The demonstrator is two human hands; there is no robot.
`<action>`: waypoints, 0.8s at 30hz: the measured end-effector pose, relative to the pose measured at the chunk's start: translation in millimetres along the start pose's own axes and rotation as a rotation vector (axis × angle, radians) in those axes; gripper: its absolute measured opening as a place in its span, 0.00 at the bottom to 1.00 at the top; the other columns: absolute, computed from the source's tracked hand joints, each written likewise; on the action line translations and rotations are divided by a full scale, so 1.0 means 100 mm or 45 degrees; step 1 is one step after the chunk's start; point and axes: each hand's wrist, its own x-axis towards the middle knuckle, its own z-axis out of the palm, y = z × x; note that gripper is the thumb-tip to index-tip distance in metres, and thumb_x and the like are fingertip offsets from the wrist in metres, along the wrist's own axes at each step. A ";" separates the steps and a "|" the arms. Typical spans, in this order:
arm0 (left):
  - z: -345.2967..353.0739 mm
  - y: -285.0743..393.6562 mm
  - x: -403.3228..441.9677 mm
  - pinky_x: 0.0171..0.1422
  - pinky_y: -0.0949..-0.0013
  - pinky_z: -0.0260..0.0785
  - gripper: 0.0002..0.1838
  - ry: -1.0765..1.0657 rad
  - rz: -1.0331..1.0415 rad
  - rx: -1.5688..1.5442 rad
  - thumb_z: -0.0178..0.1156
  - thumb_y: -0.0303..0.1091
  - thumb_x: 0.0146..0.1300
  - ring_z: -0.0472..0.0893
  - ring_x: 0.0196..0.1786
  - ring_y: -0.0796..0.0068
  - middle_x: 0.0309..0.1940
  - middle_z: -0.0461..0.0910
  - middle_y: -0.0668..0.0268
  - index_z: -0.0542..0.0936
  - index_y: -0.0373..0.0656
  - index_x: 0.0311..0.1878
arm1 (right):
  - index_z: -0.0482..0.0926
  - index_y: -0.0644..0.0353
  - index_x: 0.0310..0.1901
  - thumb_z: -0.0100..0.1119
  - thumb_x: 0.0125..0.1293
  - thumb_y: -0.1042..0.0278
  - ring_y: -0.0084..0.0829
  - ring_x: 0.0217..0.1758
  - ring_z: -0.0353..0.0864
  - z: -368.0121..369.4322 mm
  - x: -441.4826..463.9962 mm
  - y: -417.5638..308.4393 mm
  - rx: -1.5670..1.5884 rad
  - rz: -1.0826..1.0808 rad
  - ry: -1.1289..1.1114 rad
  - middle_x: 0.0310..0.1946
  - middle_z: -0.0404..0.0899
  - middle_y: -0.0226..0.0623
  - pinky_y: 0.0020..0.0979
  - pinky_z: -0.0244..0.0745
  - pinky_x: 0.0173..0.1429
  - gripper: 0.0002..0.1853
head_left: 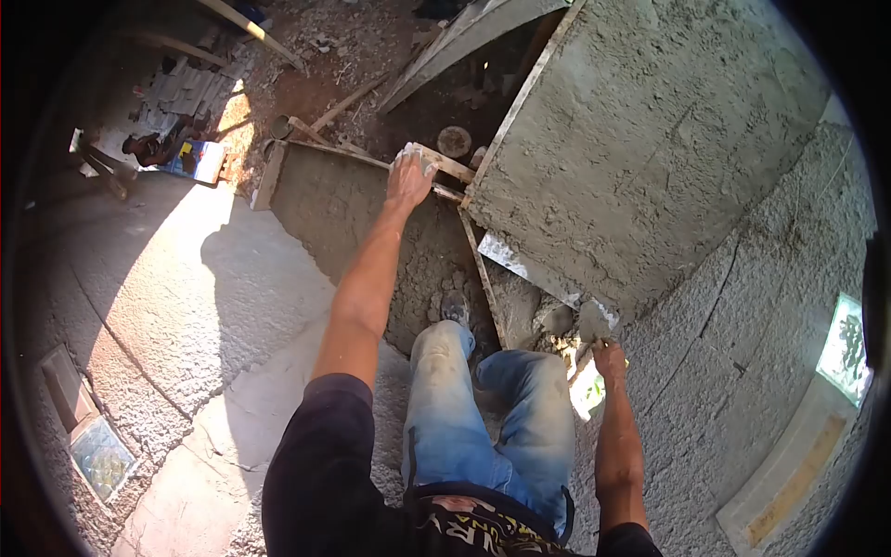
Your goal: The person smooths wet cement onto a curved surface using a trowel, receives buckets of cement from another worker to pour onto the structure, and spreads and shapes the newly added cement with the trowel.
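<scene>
My left hand [411, 178], dusty with cement, grips the top edge of a wooden board [447, 163], its fingers curled over the far side. At the right, my right hand [610, 360] is closed around the handle of a trowel [597, 321]. The trowel's blade is close to the lower corner of a slab of wet mortar [640, 158], beside a pale strip [520, 265] along the slab's edge. Between my hands lies a lower step of wet mortar [343, 204], framed by boards; my shoe [453, 308] is at its near side.
A rough grey wall [742, 306] with a glass block [845, 348] rises on the right. To the left are a sunlit rough surface [167, 297] and another glass block [102, 455]. Beyond, a bucket [454, 141], rubble and a printed bag [198, 160] lie on the ground.
</scene>
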 end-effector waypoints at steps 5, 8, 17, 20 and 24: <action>0.78 -0.21 0.51 0.78 0.55 0.43 0.35 -0.167 0.005 0.087 0.46 0.56 0.69 0.53 0.75 0.56 0.72 0.57 0.54 0.61 0.42 0.70 | 0.79 0.67 0.50 0.55 0.64 0.59 0.55 0.47 0.80 0.08 0.16 -0.14 0.032 0.024 0.044 0.40 0.80 0.60 0.44 0.75 0.50 0.20; 1.07 -0.32 0.82 0.79 0.53 0.40 0.35 -0.293 -0.011 0.198 0.41 0.58 0.70 0.52 0.76 0.56 0.72 0.58 0.54 0.63 0.42 0.70 | 0.80 0.68 0.47 0.57 0.63 0.60 0.54 0.47 0.81 0.23 0.33 -0.05 0.003 0.030 0.003 0.39 0.80 0.62 0.42 0.76 0.48 0.19; 1.41 -0.71 1.14 0.77 0.57 0.47 0.26 -0.019 0.272 0.206 0.47 0.43 0.65 0.58 0.73 0.63 0.69 0.64 0.61 0.69 0.50 0.66 | 0.78 0.68 0.52 0.54 0.67 0.62 0.43 0.41 0.83 0.28 0.44 0.13 -0.050 -0.068 -0.119 0.42 0.82 0.55 0.38 0.76 0.44 0.19; 1.32 -0.68 1.12 0.78 0.58 0.47 0.28 -0.122 0.293 0.139 0.47 0.40 0.64 0.56 0.74 0.61 0.71 0.60 0.61 0.65 0.51 0.69 | 0.78 0.66 0.53 0.52 0.67 0.63 0.47 0.44 0.82 0.25 0.46 0.11 -0.059 -0.105 -0.126 0.44 0.81 0.55 0.38 0.75 0.47 0.18; 1.33 -0.69 1.21 0.79 0.58 0.45 0.30 -0.186 0.299 0.138 0.46 0.39 0.64 0.54 0.75 0.60 0.72 0.57 0.61 0.62 0.53 0.71 | 0.79 0.67 0.51 0.52 0.67 0.63 0.49 0.46 0.82 0.05 0.60 -0.19 -0.022 -0.006 -0.233 0.43 0.80 0.59 0.42 0.76 0.49 0.18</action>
